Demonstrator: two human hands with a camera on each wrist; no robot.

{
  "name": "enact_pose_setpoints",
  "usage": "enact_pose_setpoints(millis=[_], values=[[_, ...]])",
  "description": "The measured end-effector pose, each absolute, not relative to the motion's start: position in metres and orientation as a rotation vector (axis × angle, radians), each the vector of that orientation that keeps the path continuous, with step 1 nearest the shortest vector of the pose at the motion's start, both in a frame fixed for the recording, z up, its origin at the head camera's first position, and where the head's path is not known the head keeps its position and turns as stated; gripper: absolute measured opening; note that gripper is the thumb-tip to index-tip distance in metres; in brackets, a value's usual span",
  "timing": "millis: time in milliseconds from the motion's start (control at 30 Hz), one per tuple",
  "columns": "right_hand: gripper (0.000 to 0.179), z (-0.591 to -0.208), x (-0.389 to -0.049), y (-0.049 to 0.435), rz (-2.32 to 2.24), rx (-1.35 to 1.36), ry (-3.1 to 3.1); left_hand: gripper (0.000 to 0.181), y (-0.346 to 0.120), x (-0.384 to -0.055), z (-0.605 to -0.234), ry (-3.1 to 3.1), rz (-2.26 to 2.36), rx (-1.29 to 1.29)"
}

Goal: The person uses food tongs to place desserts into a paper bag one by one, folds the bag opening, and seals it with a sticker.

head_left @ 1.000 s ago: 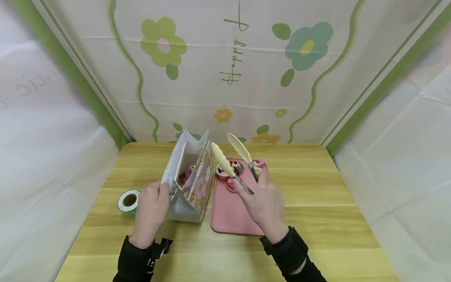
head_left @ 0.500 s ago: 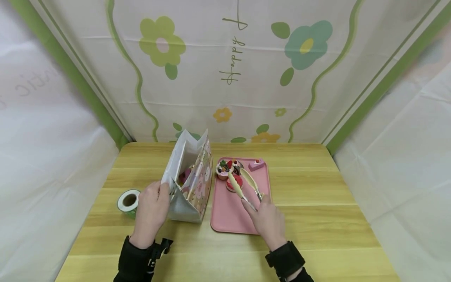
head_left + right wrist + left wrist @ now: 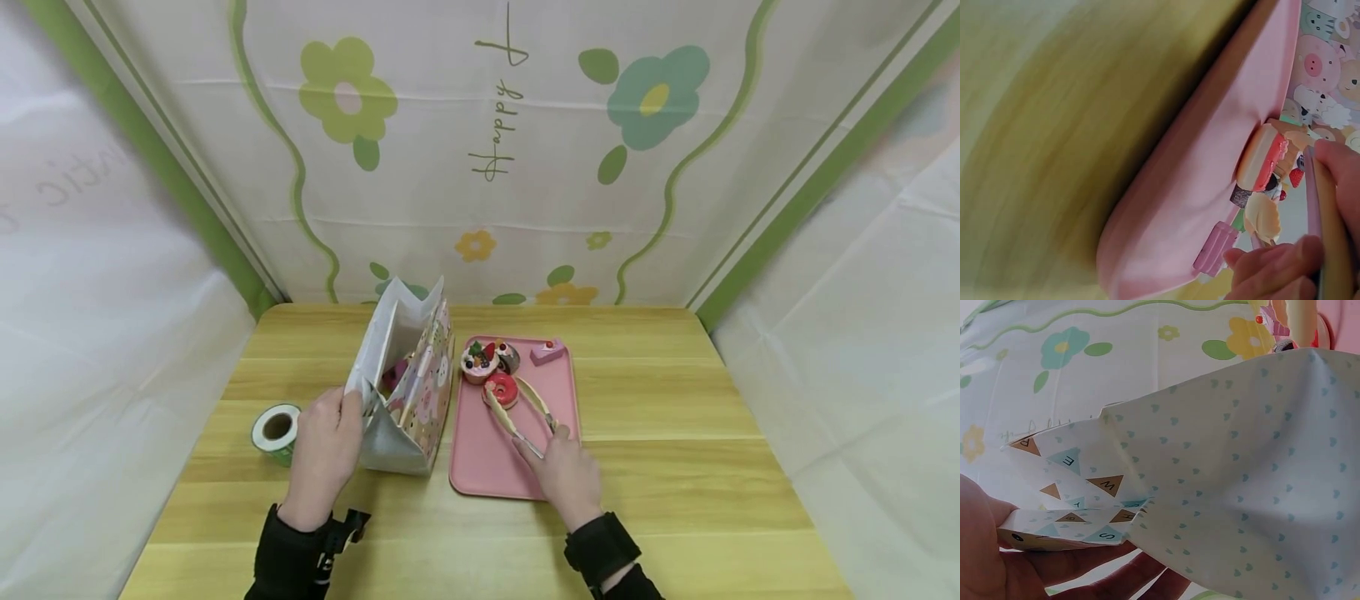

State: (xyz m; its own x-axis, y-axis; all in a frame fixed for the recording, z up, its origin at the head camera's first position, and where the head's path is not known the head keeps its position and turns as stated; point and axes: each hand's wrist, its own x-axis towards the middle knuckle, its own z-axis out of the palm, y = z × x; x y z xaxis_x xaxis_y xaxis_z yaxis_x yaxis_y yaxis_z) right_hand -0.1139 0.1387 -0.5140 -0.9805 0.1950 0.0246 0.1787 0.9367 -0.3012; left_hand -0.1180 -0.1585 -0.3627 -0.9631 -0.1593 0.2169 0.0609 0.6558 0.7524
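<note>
My left hand (image 3: 327,450) pinches the near top edge of a paper bag (image 3: 396,446), which stands with its mouth spread. The left wrist view shows the thumb above and the fingers below the folded paper edge (image 3: 1066,528). A purple item shows inside the bag. My right hand (image 3: 564,477) holds a pair of tongs (image 3: 513,427) over the pink tray (image 3: 480,467). The cream tips stand apart on either side of a toy donut (image 3: 501,388) with red icing. Behind the donut are a cupcake with berries (image 3: 477,365) and a dark-based cake (image 3: 510,357).
A purple cake slice (image 3: 547,352) lies at the tray's far right corner. A roll of green-edged stickers or tape (image 3: 276,432) stands left of my left hand. Printed cloth (image 3: 420,167) walls the wooden table (image 3: 660,467) at the back and both sides.
My right hand has drawn back and lowered the tongs from above the tray's far end to around the donut. My left hand and the bag have stayed in place.
</note>
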Motion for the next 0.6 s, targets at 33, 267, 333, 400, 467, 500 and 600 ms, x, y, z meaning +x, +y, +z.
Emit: enact_pose_setpoints(millis=[33,267,333,400,467,500,600], values=[[0.077,-0.514,-0.114,0.139,0.476,-0.302,-3.043,0.040,-0.158,-0.118,-0.363,-2.611,-1.203,0.077],[0.079,-0.515,-0.120,0.138,0.497,-0.335,-3.048,0.041,-0.158,-0.119,-0.364,-2.614,-1.201,0.073],[0.079,-0.515,-0.123,0.137,0.482,-0.328,-3.049,0.041,-0.158,-0.119,-0.364,-2.615,-1.200,0.076],[0.080,-0.514,-0.125,0.137,0.472,-0.322,-3.053,0.041,-0.158,-0.119,-0.364,-2.617,-1.198,0.077],[0.080,-0.514,-0.126,0.136,0.469,-0.318,-3.059,0.041,-0.158,-0.119,-0.364,-2.620,-1.200,0.079],[0.080,-0.513,-0.127,0.136,0.465,-0.313,-3.061,0.041,-0.158,-0.119,-0.364,-2.623,-1.201,0.080],[0.079,-0.514,-0.129,0.136,0.449,-0.286,-3.059,0.041,-0.158,-0.119,-0.364,-2.629,-1.204,0.088]])
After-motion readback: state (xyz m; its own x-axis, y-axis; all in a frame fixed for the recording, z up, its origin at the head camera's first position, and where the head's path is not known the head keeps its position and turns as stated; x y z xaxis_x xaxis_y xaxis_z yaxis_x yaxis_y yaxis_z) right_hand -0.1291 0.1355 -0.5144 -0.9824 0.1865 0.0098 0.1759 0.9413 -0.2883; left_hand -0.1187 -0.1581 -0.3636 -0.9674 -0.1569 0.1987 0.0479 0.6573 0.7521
